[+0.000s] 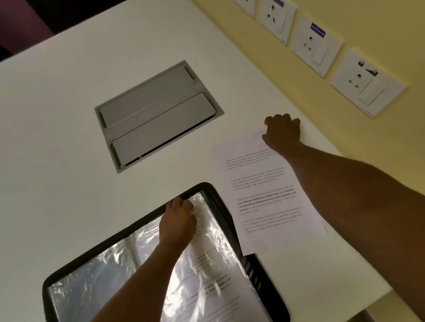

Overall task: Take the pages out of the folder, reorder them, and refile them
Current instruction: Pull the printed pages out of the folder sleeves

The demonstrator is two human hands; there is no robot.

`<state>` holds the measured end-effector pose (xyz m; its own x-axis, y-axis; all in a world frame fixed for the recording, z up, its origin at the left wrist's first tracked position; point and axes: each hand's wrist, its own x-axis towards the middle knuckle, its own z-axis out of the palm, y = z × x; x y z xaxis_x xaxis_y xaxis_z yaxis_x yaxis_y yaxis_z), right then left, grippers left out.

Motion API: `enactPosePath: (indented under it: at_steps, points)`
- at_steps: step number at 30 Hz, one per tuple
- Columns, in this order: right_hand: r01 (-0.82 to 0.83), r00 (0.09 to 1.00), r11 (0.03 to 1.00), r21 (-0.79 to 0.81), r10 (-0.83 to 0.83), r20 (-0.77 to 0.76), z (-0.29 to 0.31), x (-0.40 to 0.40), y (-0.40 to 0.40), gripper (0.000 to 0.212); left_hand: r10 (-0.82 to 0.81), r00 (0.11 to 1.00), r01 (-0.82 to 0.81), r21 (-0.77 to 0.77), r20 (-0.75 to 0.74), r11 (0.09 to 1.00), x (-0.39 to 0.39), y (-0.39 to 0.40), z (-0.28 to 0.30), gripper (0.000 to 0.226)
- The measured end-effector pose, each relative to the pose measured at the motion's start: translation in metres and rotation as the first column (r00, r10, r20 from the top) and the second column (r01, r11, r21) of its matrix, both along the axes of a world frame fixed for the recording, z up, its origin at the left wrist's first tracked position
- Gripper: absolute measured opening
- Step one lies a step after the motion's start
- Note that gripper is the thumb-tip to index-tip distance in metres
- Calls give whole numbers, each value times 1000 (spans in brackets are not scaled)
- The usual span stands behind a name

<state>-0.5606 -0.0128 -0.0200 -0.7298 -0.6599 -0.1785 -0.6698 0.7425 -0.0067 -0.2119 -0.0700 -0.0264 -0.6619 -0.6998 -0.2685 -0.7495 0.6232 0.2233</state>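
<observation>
**Loose sheet out on the bench, folder sleeves still loaded**

Nearest the camera lies the open black folder, flat on the white bench, its clear plastic sleeves crinkled and shining. The left hand rests at the top edge of the right-hand sleeve, fingers curled at the sleeve mouth; its grip looks like a pinch on the plastic or on the page inside, though I cannot tell which. A printed page still sits in that sleeve.

One loose page lies on the bench just right of the folder, its lower corner overlapping the folder's edge. The right hand is on the page's far end, fingers bent over the top edge, seemingly pressing or pinching it.

Handling, as a judgement: the paper is light, limp and easily creased, so it is best taken by a corner or short edge and slid rather than lifted fast. The sleeves look slippery and floppy, and likely need one hand to hold the mouth open while a page is drawn straight out.

Room: the bench's right edge runs close to the loose page, so a push that way could send it off. Open surface lies to the left and beyond, around the grey recessed hatch. Wall sockets line the yellow wall beyond.
</observation>
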Motion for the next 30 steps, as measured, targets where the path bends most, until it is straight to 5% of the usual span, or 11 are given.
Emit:
enactPosePath:
  at_steps: [5, 7, 11, 17, 20, 25, 27, 30]
  points:
    - [-17, 999, 924, -383, -3, -51, -8, 43, 5, 24, 14, 996, -12, 16, -86, 1000, -3, 3, 4, 15]
    - [-45, 999, 840, -541, 55, 2, -8, 71, 7, 14, 20, 989, -15, 37, -146, 999, -2, 3, 6, 5]
    - [-15, 943, 727, -687, 238, 232, -11, 141, 22, 12, 100, 951, -61, 139, -291, 988, 4, 3, 13, 22]
    - [-44, 790, 849, -527, 352, 502, -14, 229, 60, 44, 198, 877, -130, 180, -437, 975, 20, 6, 29, 19]
    - [-75, 819, 895, -439, 307, 484, -16, 249, 73, 56, 235, 848, -162, 190, -475, 968, 33, 9, 32, 15]
    - [-31, 846, 872, -489, 283, 452, -7, 260, 81, 31, 271, 803, -192, 200, -531, 961, 51, 16, 43, 13]
    - [-49, 793, 891, -451, 309, 525, 0, 267, 82, 20, 287, 787, -208, 204, -545, 957, 60, 19, 48, 18]
    - [101, 613, 910, -401, 261, 746, 20, 286, 78, 19, 322, 844, -248, 220, -428, 943, 78, 24, 51, 60]
